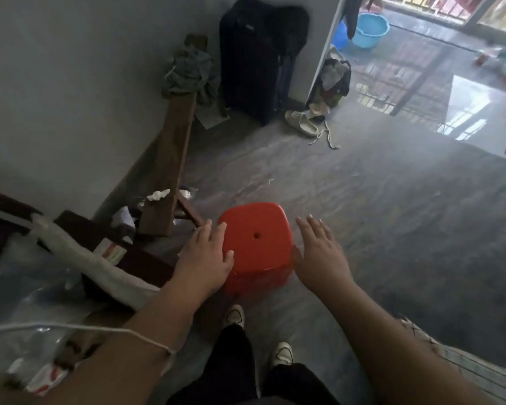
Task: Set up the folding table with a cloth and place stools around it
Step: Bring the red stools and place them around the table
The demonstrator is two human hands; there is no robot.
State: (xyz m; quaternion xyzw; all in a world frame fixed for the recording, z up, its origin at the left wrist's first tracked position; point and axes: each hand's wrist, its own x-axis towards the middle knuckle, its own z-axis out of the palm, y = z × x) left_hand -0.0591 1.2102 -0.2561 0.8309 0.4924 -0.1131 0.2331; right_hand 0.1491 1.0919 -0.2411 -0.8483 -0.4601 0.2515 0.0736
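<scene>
A red plastic stool [257,241] with a small hole in its seat stands on the grey floor in front of my feet. My left hand [206,255] is spread flat at the stool's left edge, fingers straight, its thumb over the seat. My right hand [322,252] hovers just right of the stool, fingers straight and spread, holding nothing. No folding table or cloth is visible.
A dark wooden bench [170,159] leans along the wall on the left, rags on top. A black suitcase [257,59] stands in the corner, shoes [303,122] beside it. Bags and a white bundle [79,255] clutter the left. A dark mat [435,244] lies on the right.
</scene>
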